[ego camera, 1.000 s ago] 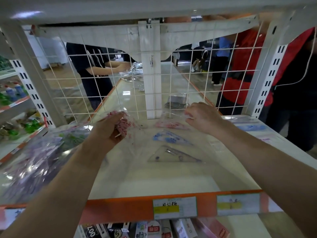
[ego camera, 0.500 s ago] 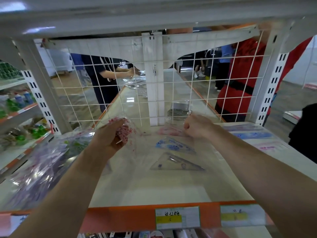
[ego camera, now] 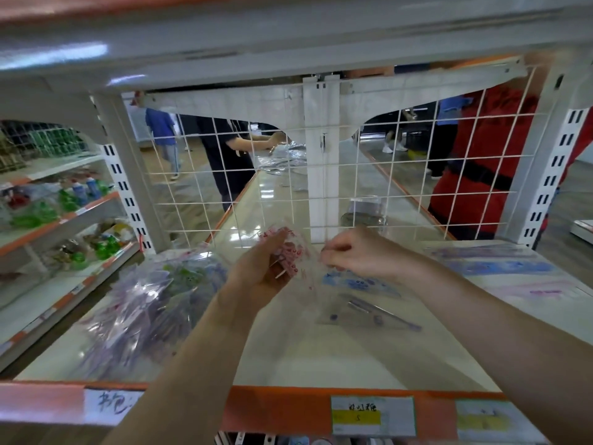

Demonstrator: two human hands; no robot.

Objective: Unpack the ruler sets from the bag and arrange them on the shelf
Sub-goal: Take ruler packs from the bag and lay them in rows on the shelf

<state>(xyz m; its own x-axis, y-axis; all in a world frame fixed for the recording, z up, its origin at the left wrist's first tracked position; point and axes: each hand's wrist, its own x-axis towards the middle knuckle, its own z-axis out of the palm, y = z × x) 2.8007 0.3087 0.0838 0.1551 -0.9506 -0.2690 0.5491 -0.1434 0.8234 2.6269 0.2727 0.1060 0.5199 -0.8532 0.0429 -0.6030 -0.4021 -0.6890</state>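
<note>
Nearby, the orange front lip of the shelf [ego camera: 321, 358] carried price labels [ego camera: 372, 415], and both forearms reached in over it. To the left, the big clear bag [ego camera: 150, 303] lay slumped on the shelf with a jumble of packets showing through it, so a good deal of unpacking looked left to do.

Toward the middle, 1 ruler set [ego camera: 356, 282] hung in its clear sleeve from the hands, its lower part draped onto the shelf with a blue piece and a triangle visible inside. Over the last second the 2 hands had drawn together. They had been well apart at the sleeve's top corners, and now they sat just beside each other.

The left hand [ego camera: 263, 271] gripped the bunched, red-printed end of the sleeve with its fingers curled round it. The right hand [ego camera: 356, 252] pinched the thin plastic next to it with curled fingertips. That closing-in read as working the sleeve's mouth or gathering it, not yet laying it down, though blur hid the exact hold.

Further right, placed sets [ego camera: 500, 268] lay flat on the shelf. Behind stood the white wire grid [ego camera: 353, 175], with people [ego camera: 224, 155] beyond it.
</note>
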